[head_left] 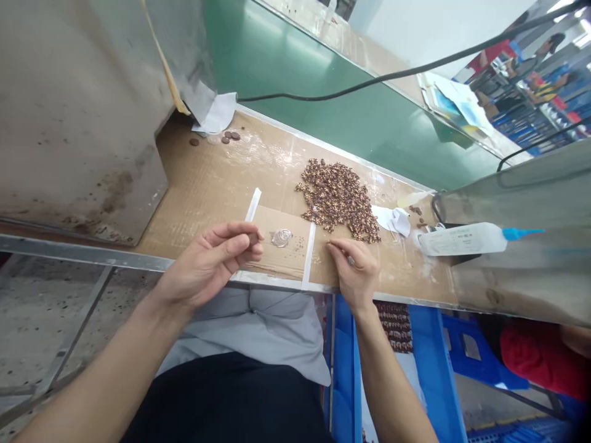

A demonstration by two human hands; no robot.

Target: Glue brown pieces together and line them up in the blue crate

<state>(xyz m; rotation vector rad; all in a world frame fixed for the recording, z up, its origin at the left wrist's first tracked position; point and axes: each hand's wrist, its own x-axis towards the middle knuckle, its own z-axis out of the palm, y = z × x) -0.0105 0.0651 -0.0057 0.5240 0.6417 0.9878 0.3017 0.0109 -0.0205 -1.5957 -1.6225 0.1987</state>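
My left hand (226, 252) is closed in a pinch above the bench's front edge, left of a cardboard pad (272, 266). Something small and dark shows at its fingertips, too small to name. My right hand (356, 263) pinches with thumb and forefinger just below a pile of small copper-and-brown parts (337, 197); a tiny bit shows at the fingertips, its kind unclear. Between the hands, a small clear round blob or dish (281, 237) lies on the pad, with tiny dark specks (298, 246) beside it.
White tape strips (308, 255) border the pad. To the right lie a white squeeze bottle with a blue nozzle (464, 239) and a crumpled white cloth (392, 220). Brown discs (231, 136) lie at the back left. A metal housing (78, 123) stands left; blue trays (429, 351) sit below.
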